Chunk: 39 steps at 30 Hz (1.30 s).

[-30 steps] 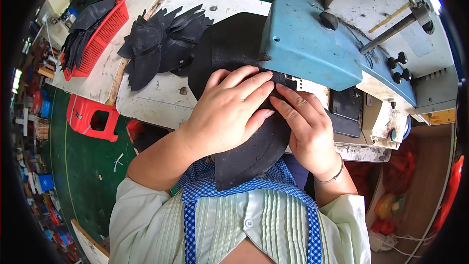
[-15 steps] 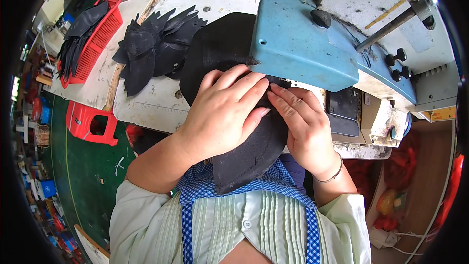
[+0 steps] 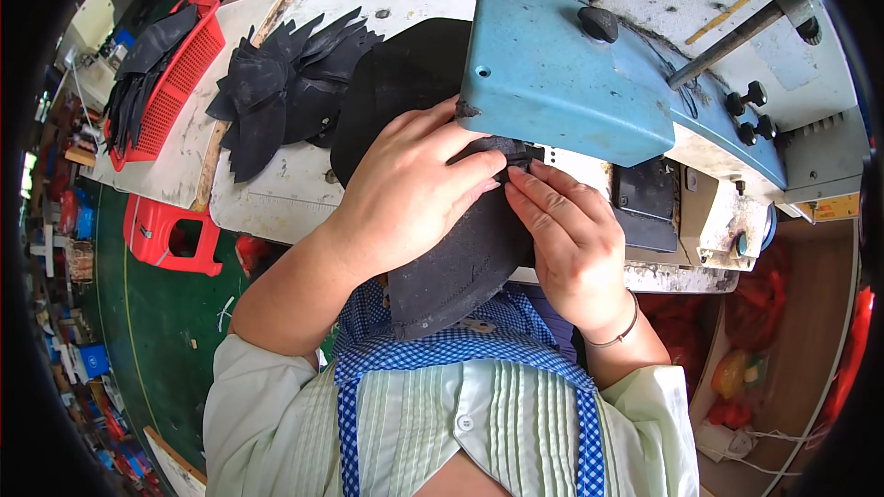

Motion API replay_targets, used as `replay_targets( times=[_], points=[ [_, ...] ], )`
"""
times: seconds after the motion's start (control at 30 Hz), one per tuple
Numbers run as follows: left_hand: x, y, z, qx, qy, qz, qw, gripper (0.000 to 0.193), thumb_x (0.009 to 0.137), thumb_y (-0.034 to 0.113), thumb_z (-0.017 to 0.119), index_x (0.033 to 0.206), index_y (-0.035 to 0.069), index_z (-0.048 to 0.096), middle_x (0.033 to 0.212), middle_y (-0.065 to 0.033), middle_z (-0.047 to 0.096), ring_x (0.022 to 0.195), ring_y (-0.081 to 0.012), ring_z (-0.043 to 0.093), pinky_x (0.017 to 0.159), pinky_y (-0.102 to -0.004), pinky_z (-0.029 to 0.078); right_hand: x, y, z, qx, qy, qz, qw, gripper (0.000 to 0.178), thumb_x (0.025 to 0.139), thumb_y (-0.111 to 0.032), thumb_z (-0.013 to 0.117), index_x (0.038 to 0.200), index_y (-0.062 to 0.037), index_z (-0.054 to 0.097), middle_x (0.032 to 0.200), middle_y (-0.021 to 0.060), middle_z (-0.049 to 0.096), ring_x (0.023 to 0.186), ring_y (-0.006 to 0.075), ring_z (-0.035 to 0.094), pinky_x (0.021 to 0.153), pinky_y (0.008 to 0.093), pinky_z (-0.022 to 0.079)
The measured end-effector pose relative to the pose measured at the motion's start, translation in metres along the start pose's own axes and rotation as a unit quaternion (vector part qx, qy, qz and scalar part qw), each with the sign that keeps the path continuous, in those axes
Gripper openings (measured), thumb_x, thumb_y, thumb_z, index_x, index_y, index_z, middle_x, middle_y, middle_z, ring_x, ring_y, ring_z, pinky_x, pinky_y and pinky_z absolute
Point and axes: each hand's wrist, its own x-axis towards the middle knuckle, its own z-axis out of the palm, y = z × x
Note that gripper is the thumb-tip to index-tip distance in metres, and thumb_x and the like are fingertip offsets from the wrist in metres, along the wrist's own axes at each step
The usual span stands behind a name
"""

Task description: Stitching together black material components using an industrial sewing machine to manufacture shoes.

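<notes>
A black sheet piece [image 3: 456,267] with a rounded edge hangs over the table's near edge toward my apron. My left hand [image 3: 405,184] lies across the black material, its thumb and forefinger closed on the piece near the blue machine head [image 3: 562,74]. Close beside those fingertips, my right hand [image 3: 575,239] has its fingers pressed together on the piece's edge. Beyond my left hand spreads more black sheet [image 3: 396,74]; my hand hides whether the two parts are one. The machine head covers part of the spot where the material goes under.
On the white table [image 3: 276,207], a pile of black cut pieces [image 3: 285,83] lies to the left. Farther left stands a red basket [image 3: 189,83] of similar pieces. A red stool [image 3: 170,235] is on the green floor. Knobs and a metal rod [image 3: 727,46] project at the right.
The black piece has moved slightly up and left, away from my body. My left hand has shifted a little left, with its forefinger now bent nearer its thumb.
</notes>
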Motion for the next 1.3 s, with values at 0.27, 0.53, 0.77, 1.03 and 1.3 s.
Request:
replay_targets(
  times=[0.27,0.53,0.77,1.03,1.3],
  points=[
    [0.000,-0.008,0.003,0.006,-0.013,-0.010,1.000,0.022,0.086,0.021,0.076,0.106,0.011,0.077,0.114,-0.0077,0.070,0.124,-0.0346,0.060,0.102,-0.0450,0.048,0.004,-0.004,0.001,-0.014,-0.008,0.012,1.000,0.043,0.074,-0.008,0.063,0.113,0.0062,0.072,0.123,0.0190,0.070,0.114,0.0360,0.067,0.095,0.0436,0.054],
    [0.006,-0.014,0.002,-0.006,0.017,0.016,1.000,0.027,0.081,0.017,0.081,0.106,0.009,0.076,0.108,-0.0095,0.070,0.099,-0.0348,0.065,0.089,-0.0441,0.053,0.006,-0.001,0.005,0.018,0.003,0.001,1.000,0.044,0.072,-0.005,0.064,0.112,0.0122,0.069,0.122,0.0244,0.068,0.116,0.0391,0.066,0.098,0.0469,0.055],
    [0.006,-0.018,0.001,0.002,-0.015,-0.015,1.000,0.026,0.086,0.023,0.077,0.109,0.011,0.075,0.117,-0.0105,0.070,0.124,-0.0378,0.061,0.103,-0.0485,0.049,0.012,-0.004,0.001,-0.004,-0.029,-0.003,1.000,0.046,0.073,-0.006,0.062,0.115,0.0144,0.067,0.125,0.0262,0.067,0.119,0.0405,0.064,0.100,0.0479,0.053],
    [0.008,-0.017,-0.001,0.024,-0.030,-0.015,0.999,0.025,0.087,0.024,0.076,0.108,0.011,0.074,0.116,-0.0105,0.069,0.124,-0.0391,0.061,0.103,-0.0489,0.049,0.010,-0.005,0.000,-0.003,-0.030,0.011,0.999,0.046,0.075,-0.005,0.061,0.117,0.0135,0.067,0.128,0.0262,0.066,0.121,0.0386,0.064,0.102,0.0477,0.051],
    [0.015,-0.020,-0.004,0.038,-0.016,0.036,0.998,0.020,0.086,0.018,0.075,0.102,0.008,0.074,0.108,-0.0111,0.068,0.108,-0.0336,0.064,0.096,-0.0453,0.052,0.006,-0.001,0.005,0.013,-0.005,0.026,1.000,0.043,0.075,-0.001,0.063,0.116,0.0109,0.069,0.127,0.0229,0.067,0.121,0.0370,0.064,0.103,0.0461,0.051]
  ],
)
